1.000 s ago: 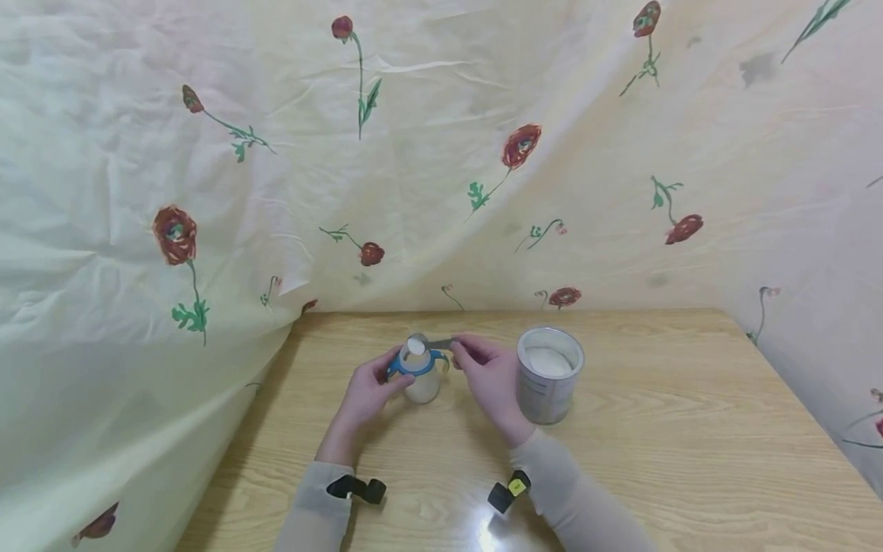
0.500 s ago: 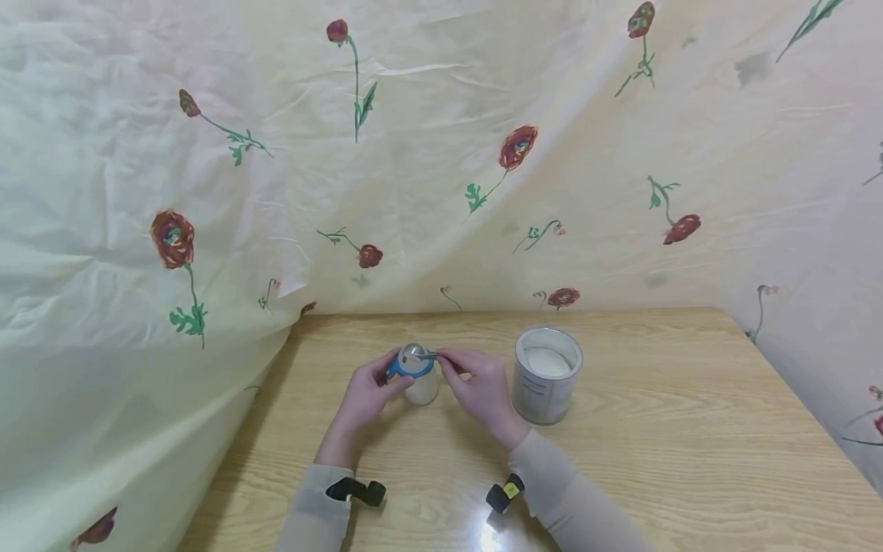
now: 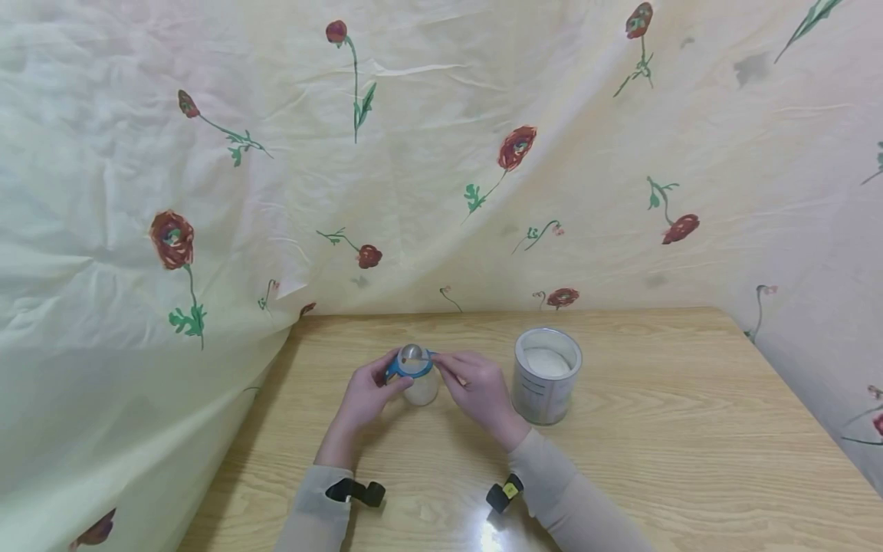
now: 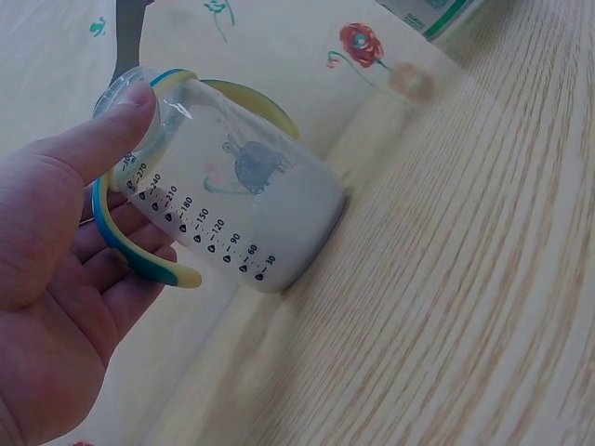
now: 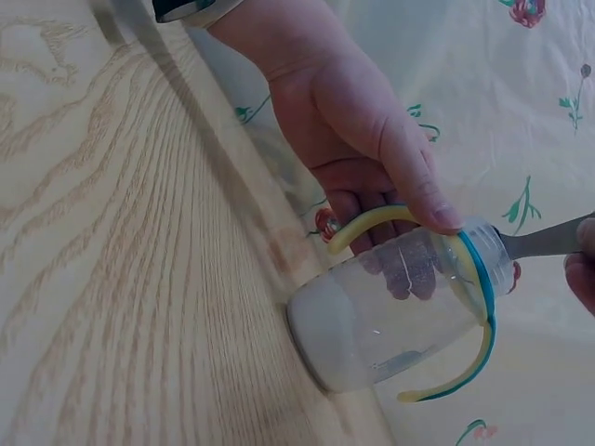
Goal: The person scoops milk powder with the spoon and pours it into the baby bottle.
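A clear baby bottle (image 4: pixel 232 177) with measuring marks and blue-and-yellow handles stands on the table, whitish contents in its lower part. My left hand (image 3: pixel 368 392) grips it near the neck, thumb on the collar and fingers round behind the handle (image 4: pixel 139 255). In my right hand (image 3: pixel 480 389) the fingers pinch the handle of a metal spoon (image 5: pixel 548 241). The spoon's rounded bowl (image 3: pixel 411 353) lies turned over at the bottle's mouth, its back facing up. Only the fingertips of my right hand show at the edge of the right wrist view.
An open tin (image 3: pixel 545 391) of white powder stands just right of my right hand. The wooden table (image 3: pixel 690 429) stretches on to the right. Behind and to the left hangs a flowered cloth (image 3: pixel 414 176). Dark cameras sit on both wrists.
My right hand has shifted left and turned the spoon over, so the white powder that lay in its bowl no longer shows. The left hand keeps its grip on the bottle.
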